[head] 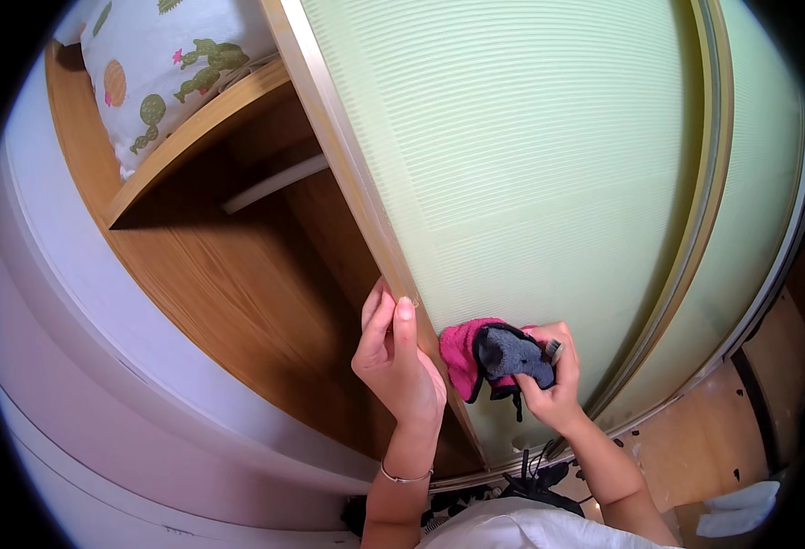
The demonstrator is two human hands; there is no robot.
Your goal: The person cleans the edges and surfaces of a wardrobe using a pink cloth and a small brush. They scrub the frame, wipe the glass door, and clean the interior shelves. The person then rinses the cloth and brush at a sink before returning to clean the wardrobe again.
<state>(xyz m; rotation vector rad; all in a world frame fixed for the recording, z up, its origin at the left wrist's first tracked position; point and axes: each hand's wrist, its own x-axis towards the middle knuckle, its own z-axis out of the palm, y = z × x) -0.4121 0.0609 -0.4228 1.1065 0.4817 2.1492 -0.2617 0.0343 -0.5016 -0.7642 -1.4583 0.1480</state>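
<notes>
My left hand grips the pale wooden edge frame of a sliding wardrobe door, thumb on its front and fingers at the inner side. A thin bracelet circles that wrist. In my right hand is a bunched cloth, pink on one side and grey on the other, with dark edging. The cloth lies close to the ribbed light-green door panel; contact is unclear. A small bristled tip shows between the right fingers; the rest of it is hidden.
Left of the door, the open wooden wardrobe has a shelf bearing a cactus-print fabric item, and a white rail beneath. A second door panel stands at right. Black straps and dark bits lie on the floor, near pale slippers.
</notes>
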